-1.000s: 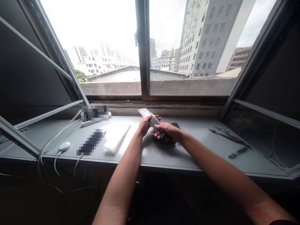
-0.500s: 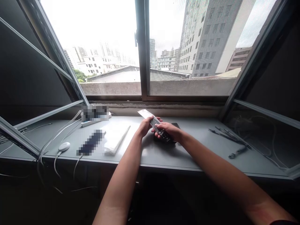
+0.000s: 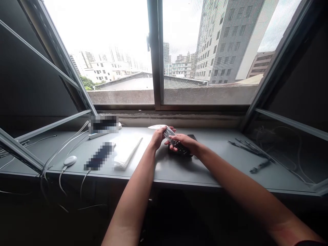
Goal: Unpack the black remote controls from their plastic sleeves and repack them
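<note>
A black remote control (image 3: 180,147) with light buttons is partly inside a clear plastic sleeve (image 3: 155,127), whose loose end sticks out to the upper left. My left hand (image 3: 158,137) is closed round the sleeved far end. My right hand (image 3: 185,140) grips the remote from the right, with the thumb on top. Beneath and behind the hands, a dark object (image 3: 192,137) lies on the grey desk (image 3: 166,171); my hands hide much of it. A stack of thin white sleeves (image 3: 128,153) lies left of my left forearm.
On the left are a pixelated dark object (image 3: 99,157), a white oval device (image 3: 70,160) with a cable, and a white power strip (image 3: 105,131). Dark cables or pens (image 3: 251,150) lie on the right. Metal frame bars flank the desk below a window.
The free end of the plastic sleeve has bent down and now looks narrower. Both hands keep their hold, with only a slight shift of the fingers and remote.
</note>
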The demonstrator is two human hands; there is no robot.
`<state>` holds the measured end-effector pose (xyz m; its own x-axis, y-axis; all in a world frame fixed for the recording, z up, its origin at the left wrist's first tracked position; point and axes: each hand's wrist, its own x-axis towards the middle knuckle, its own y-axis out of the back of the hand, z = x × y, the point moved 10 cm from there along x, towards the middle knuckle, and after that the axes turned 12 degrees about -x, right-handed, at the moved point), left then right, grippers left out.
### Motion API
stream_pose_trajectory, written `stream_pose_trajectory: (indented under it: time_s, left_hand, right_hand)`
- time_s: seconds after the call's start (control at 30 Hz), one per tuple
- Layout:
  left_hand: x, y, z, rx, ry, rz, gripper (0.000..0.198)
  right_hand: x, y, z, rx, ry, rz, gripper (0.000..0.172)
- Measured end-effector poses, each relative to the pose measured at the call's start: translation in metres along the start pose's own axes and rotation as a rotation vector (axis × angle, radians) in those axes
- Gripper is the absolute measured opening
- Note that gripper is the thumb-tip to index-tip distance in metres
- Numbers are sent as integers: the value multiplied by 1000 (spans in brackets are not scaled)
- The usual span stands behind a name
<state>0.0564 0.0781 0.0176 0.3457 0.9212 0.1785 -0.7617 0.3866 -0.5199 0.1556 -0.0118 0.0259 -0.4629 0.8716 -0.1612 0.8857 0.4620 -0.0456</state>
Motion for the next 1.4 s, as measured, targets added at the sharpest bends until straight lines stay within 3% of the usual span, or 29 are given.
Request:
stream_pose_trajectory:
  time_s: [0.17, 0.3, 0.47, 0.6, 0.73, 0.83, 1.07, 1.2, 1.4]
  left_hand:
    - [3, 28, 20, -142, -184, 222, 38]
    - [-2, 46, 35, -226, -340, 358, 34]
    - [-8, 55, 45, -243, -437, 426, 34]
    - [-7, 42, 42, -171, -374, 346, 34]
    - [-1, 19, 28, -130, -230, 169, 38]
    - [2, 7, 16, -146, -115, 77, 41]
    - [0, 4, 14, -131, -56, 61, 42]
    - [-2, 2, 4, -132, 58, 33, 42]
    - [-3, 17, -18, -156, 253, 123, 36]
  right_hand:
    - [-1, 0, 0, -22, -14, -6, 20]
    - [0, 14, -1, 13, -7, 141, 14]
    - [2, 38, -5, 117, 68, 325, 29]
    - [3, 46, -6, 196, 99, 363, 23]
    - [3, 35, -12, 128, 138, 274, 32]
    - [-2, 34, -15, 44, 142, 297, 38]
    - [-7, 13, -10, -206, 20, 133, 53]
    - [-7, -2, -11, -255, 25, 46, 47]
    - [-14, -18, -13, -345, 26, -85, 52]
